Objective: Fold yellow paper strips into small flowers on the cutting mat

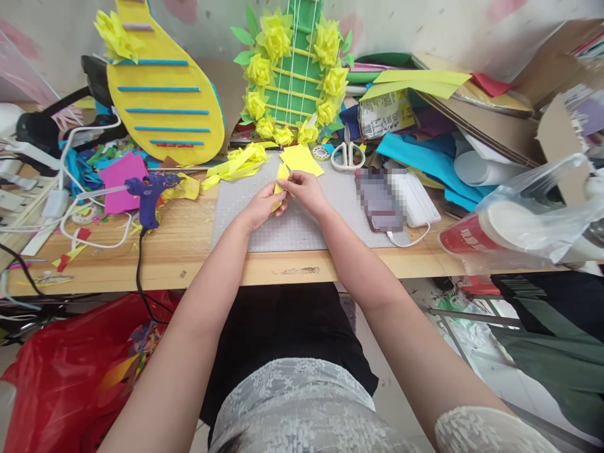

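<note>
Between my two hands is a small piece of folded yellow paper (282, 175), held above the grey cutting mat (231, 217). The fingers of my left hand (262, 206) are closed on its lower end. My right hand (306, 190) pinches its right side, thumb and fingertips together. Just behind my hands lie flat yellow paper squares (302, 160). To their left is a heap of folded yellow paper strips (240, 165). White-handled scissors (348, 155) rest at the mat's back right, beside a small tape roll (321, 152).
A purple glue gun (150, 196) stands left of the mat, its black cord hanging over the table edge. A phone (381, 200) and white power bank (415, 198) lie right. A bagged cup (491, 229) is farther right. Yellow (163, 119) and green (295, 75) paper instruments stand behind.
</note>
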Action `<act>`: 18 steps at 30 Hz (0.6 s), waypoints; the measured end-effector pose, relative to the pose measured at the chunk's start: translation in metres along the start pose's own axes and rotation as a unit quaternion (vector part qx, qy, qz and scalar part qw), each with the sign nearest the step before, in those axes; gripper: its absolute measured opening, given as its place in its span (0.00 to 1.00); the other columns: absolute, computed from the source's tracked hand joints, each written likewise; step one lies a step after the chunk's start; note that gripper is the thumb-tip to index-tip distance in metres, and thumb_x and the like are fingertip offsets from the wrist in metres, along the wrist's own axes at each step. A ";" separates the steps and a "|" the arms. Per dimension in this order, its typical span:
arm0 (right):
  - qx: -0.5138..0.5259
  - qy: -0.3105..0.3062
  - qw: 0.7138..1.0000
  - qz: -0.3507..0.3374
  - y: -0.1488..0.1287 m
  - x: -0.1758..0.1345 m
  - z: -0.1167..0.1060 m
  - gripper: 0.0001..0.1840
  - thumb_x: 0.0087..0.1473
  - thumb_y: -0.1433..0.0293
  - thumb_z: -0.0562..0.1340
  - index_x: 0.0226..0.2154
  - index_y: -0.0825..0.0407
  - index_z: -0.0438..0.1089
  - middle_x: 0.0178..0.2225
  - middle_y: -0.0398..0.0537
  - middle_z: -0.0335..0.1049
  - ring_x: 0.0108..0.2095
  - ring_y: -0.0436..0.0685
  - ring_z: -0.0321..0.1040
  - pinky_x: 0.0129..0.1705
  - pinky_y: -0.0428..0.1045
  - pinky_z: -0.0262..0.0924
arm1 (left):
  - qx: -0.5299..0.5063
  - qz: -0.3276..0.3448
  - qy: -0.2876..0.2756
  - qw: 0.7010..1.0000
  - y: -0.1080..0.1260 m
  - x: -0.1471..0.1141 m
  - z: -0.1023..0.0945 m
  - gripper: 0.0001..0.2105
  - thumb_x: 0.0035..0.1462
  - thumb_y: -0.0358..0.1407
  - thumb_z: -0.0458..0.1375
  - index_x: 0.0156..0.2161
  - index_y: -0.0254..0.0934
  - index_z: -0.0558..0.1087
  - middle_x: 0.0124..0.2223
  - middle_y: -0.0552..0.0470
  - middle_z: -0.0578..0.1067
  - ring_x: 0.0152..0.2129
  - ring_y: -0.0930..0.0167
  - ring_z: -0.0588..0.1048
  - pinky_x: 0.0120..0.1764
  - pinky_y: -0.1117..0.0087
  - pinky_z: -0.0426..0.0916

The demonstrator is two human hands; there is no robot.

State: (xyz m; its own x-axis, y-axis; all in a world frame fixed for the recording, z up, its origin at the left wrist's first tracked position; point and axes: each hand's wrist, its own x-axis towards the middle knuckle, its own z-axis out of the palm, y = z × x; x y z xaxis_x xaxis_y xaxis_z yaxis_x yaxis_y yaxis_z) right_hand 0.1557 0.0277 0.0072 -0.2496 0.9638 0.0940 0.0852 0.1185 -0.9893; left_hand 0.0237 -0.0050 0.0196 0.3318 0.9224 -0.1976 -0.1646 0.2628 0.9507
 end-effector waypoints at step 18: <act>0.005 0.093 0.996 -0.007 0.007 0.008 -0.003 0.13 0.45 0.66 0.68 0.31 0.50 0.64 0.27 0.38 0.60 0.29 0.46 0.57 0.34 0.44 0.56 | 0.006 -0.024 0.023 0.999 0.001 -0.002 0.004 0.05 0.62 0.28 0.49 0.33 0.36 0.61 0.26 0.60 0.64 0.13 0.85 0.57 0.16 0.82 0.45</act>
State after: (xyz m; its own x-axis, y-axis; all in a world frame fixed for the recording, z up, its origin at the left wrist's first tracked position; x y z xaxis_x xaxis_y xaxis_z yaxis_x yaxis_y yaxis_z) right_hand 0.1575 0.0370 0.0016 -0.0681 0.9896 0.1267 0.0729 0.1316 -0.9886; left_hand 0.0261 -0.0075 0.0220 0.2959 0.9207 -0.2544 -0.1381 0.3048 0.9423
